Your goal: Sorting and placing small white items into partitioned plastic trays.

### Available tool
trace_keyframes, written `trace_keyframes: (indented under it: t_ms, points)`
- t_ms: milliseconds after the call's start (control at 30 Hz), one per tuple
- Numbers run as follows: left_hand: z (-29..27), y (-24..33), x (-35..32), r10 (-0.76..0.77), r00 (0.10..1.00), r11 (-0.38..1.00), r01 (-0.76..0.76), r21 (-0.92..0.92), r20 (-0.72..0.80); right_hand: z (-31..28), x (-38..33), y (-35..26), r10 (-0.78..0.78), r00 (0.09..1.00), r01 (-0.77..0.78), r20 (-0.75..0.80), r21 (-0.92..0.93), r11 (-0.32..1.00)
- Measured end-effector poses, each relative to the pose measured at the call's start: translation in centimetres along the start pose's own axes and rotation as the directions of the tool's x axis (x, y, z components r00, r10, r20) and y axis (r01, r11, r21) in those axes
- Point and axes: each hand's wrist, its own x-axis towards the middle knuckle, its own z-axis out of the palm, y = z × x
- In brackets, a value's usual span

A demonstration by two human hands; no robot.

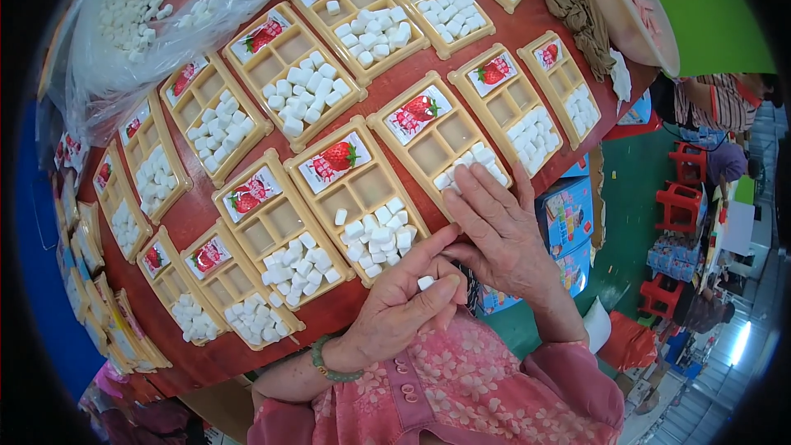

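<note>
My right hand (501,235) lies with its fingers stretched out over the white marshmallows (486,158) in the large compartment of a cream plastic tray (426,152). Just left of it, my left hand (404,297) is closed, with a small white marshmallow (425,283) showing between thumb and fingers; a green bracelet circles that wrist. The nearest tray on the left (323,204) holds a pile of marshmallows (384,235), with one loose piece (340,217) apart from it. Each tray also has a strawberry-printed sachet (335,159) in an upper compartment.
Two rows of similar trays (280,74) stand across the red table (371,99). A clear plastic bag of marshmallows (136,12) lies at far left, with stacked trays (107,313) at the left edge. At far right are a bowl of pink pieces (634,8), a brown cloth (582,26) and blue boxes (567,214) below.
</note>
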Motion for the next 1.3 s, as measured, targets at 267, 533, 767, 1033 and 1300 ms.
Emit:
trace_keyframes:
  t_ms: [267, 533, 767, 1033, 1300]
  points:
    - [0.0, 0.0, 0.0, -0.005, 1.0, 1.0, 0.005, -0.011, -0.004, 0.4, -0.5, 0.1, 0.03, 1.0, -0.03, -0.002, -0.017, 0.999]
    - [0.2, 0.3, 0.1, -0.025, 1.0, 1.0, 0.025, -0.013, -0.013, -0.7, -1.1, 0.2, 0.028, 0.998, -0.028, -0.063, 0.005, 1.0]
    - [0.1, 0.3, 0.0, -0.033, 0.999, 0.999, 0.033, 0.0, -0.006, -0.7, -2.2, 0.6, 0.165, 0.978, -0.17, -0.128, -0.028, 0.985]
    - [0.2, 0.5, 0.3, -0.065, 0.998, 0.998, 0.065, 0.003, 0.018, -0.8, -2.3, 0.8, 0.172, 0.984, -0.176, -0.045, -0.098, 0.979]
    - [0.1, 0.4, 0.4, -0.053, 0.998, 0.999, 0.053, -0.01, 0.018, -1.8, -0.2, 1.0, 0.139, 0.988, -0.144, -0.067, -0.069, 0.987]
